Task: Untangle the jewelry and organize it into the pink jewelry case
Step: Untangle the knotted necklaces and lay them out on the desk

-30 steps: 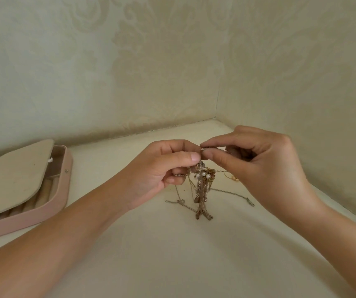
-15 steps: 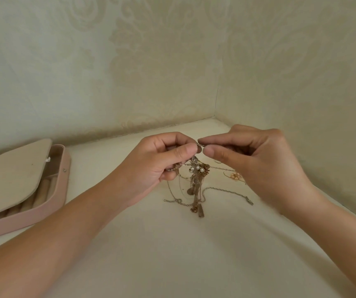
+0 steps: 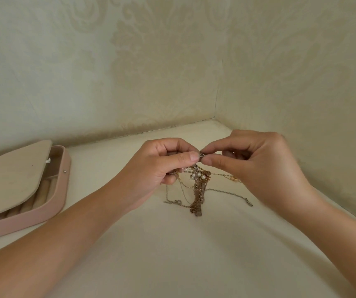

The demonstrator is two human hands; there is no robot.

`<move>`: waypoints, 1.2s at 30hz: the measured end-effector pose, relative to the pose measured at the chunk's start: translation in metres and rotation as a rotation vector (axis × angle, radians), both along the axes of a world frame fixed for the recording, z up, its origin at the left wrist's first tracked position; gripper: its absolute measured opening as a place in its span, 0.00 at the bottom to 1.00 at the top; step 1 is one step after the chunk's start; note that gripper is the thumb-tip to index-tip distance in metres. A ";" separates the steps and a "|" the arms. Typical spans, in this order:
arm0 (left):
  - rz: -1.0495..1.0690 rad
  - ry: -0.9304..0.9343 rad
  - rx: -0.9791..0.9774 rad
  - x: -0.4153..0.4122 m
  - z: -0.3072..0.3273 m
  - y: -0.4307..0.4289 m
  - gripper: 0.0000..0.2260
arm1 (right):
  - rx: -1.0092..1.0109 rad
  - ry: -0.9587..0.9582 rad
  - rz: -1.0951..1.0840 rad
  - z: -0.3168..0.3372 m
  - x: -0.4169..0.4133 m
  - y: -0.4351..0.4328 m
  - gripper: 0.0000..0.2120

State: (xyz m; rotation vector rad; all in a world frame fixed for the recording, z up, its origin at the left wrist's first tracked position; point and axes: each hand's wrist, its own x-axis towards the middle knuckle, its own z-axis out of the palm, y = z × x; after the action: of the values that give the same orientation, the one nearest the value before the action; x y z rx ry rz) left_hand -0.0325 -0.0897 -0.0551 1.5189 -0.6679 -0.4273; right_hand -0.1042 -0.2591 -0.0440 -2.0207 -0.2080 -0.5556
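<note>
A tangle of thin gold and silver chains with small pearls hangs between my hands, its lower ends trailing on the cream surface. My left hand grips the upper part of the tangle between thumb and curled fingers. My right hand pinches a small silver ring at the top of the tangle between thumb and forefinger. The pink jewelry case lies open at the left, with a beige flap over it and padded rolls showing inside.
Patterned cream walls meet in a corner just behind my hands. A loose chain end with a clasp lies on the surface below my right hand. A peach bead piece lies near my right palm.
The tangle has dropped slightly and its lower end has settled onto the surface. My right hand now pinches a small ring at the top; both hands stay close together.
</note>
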 end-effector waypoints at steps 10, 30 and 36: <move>-0.027 -0.004 0.024 0.002 -0.001 0.000 0.04 | -0.175 -0.065 -0.034 0.000 -0.001 -0.001 0.02; 0.039 -0.146 0.022 0.003 -0.003 0.001 0.03 | -0.268 -0.193 -0.138 -0.002 -0.001 0.000 0.04; 0.019 -0.082 0.014 0.004 -0.002 0.002 0.02 | 0.205 0.032 -0.124 0.009 -0.003 0.000 0.04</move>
State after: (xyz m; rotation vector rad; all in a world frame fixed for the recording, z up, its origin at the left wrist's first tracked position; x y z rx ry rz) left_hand -0.0281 -0.0882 -0.0572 1.5615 -0.7154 -0.3572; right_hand -0.1068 -0.2592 -0.0354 -1.8495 -0.0054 -0.5967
